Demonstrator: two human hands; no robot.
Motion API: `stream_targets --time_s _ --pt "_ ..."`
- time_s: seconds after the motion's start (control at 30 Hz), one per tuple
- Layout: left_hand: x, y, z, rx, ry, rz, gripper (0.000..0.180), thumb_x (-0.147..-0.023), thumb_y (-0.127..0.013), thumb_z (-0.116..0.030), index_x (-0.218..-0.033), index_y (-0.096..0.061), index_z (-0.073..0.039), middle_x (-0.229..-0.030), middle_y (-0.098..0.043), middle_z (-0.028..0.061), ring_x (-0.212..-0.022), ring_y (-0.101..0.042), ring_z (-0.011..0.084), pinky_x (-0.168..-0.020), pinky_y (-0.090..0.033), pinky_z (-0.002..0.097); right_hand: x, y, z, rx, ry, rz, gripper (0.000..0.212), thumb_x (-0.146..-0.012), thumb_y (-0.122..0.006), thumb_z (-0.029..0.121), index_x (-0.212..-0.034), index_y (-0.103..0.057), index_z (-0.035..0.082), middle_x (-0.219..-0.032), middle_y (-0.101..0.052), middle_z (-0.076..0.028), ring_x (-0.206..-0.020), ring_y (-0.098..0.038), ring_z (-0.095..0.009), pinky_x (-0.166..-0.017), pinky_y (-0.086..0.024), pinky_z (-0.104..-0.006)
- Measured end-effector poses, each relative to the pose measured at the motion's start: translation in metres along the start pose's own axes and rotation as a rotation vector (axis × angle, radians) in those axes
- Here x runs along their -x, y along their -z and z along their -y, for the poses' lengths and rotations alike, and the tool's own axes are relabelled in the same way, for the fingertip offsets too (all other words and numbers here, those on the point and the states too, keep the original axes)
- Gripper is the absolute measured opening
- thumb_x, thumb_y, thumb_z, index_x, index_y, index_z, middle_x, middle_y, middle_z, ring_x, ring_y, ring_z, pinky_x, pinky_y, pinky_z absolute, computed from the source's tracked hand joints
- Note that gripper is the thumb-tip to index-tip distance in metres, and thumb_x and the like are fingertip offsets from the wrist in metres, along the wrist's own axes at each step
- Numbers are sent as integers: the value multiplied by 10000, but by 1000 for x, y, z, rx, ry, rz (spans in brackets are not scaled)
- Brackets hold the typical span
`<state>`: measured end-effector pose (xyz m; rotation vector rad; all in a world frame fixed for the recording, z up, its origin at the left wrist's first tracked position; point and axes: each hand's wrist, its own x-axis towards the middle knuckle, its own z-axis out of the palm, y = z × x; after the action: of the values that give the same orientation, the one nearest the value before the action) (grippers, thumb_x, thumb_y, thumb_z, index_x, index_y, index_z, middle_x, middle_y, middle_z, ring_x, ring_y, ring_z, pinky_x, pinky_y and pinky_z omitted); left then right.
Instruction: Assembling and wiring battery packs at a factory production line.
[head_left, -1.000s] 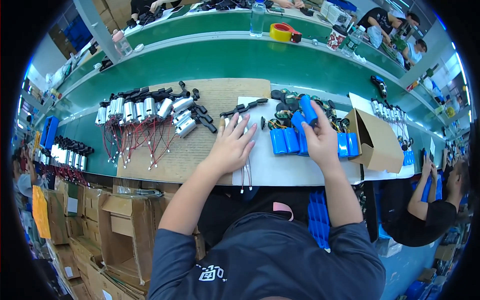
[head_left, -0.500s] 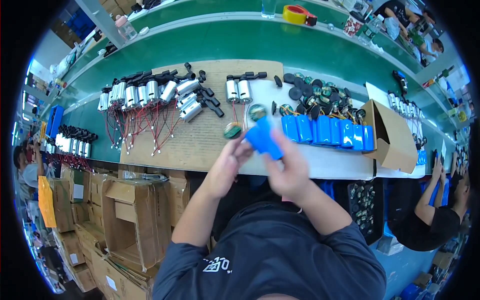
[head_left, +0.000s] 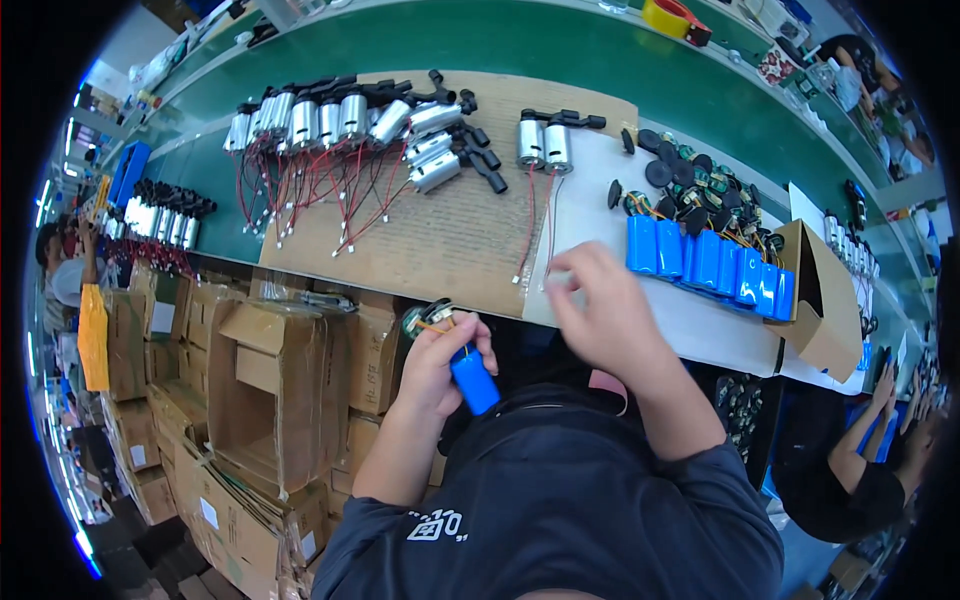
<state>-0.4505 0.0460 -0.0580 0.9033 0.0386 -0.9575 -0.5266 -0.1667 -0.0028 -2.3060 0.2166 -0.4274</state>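
My left hand (head_left: 440,362) is closed around the wired end of a blue battery pack (head_left: 475,384), held low in front of the table's edge. Round green-and-black circuit boards (head_left: 424,318) stick out above its fingers, joined to the pack by orange wires. Over the table edge, my right hand (head_left: 606,312) has curled fingers with smeared tips; whether they grip anything is unclear. Its fingertips are close to the wire ends of two silver motors (head_left: 544,146) with black fittings. To its right stands a row of blue battery packs (head_left: 703,262), with round boards and black discs (head_left: 690,180) heaped behind.
Several silver motors with red and black wires (head_left: 328,122) lie on the cardboard sheet (head_left: 420,245) at left. An open carton (head_left: 815,300) stands at the row's right end. Empty boxes (head_left: 270,390) are stacked below left. Another person (head_left: 850,440) sits at right.
My left hand has drawn down toward my body with the battery pack and boards. My right hand has let go of the pack and moved up toward the motor wires. The view has shifted.
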Motion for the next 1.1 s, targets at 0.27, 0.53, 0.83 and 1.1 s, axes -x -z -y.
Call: stream_targets --time_s 0.27,0.53,0.83,1.1 --pt "-11 -16 -12 -99 192 143 426 -999 -436 -341 -924 -617 37 -672 -605 98 -535 -588 176 -530 -487 271 -32 -28 -34 301 -216 163 213 -870 -641 168 -901 -549 -22 -810 -618 -128 -669 -637 -271 -619 -514 -372" --pt "-50 -47 -40 -105 189 371 510 -1014 -378 -401 -935 -620 42 -687 -618 117 -543 -587 172 -542 -486 266 -52 -10 -52 -1343 -553 364 115 -907 -640 136 -947 -565 59 -919 -659 -74 -701 -640 -144 -620 -525 -283" --pt "-92 -61 -49 -743 44 40 580 -1002 -398 -507 -964 -629 24 -726 -656 119 -540 -594 146 -517 -482 249 -64 -23 -50 -1248 -352 179 129 -890 -656 59 -995 -580 54 -969 -657 -72 -850 -636 -144 -776 -520 -281" --pt "-92 -74 -47 -446 16 28 409 -974 -554 -392 -990 -614 12 -735 -656 89 -580 -596 119 -517 -464 234 -59 -23 -56 -1170 -300 83 215 -890 -649 23 -1102 -629 0 -1014 -666 -79 -917 -638 -143 -835 -519 -285"
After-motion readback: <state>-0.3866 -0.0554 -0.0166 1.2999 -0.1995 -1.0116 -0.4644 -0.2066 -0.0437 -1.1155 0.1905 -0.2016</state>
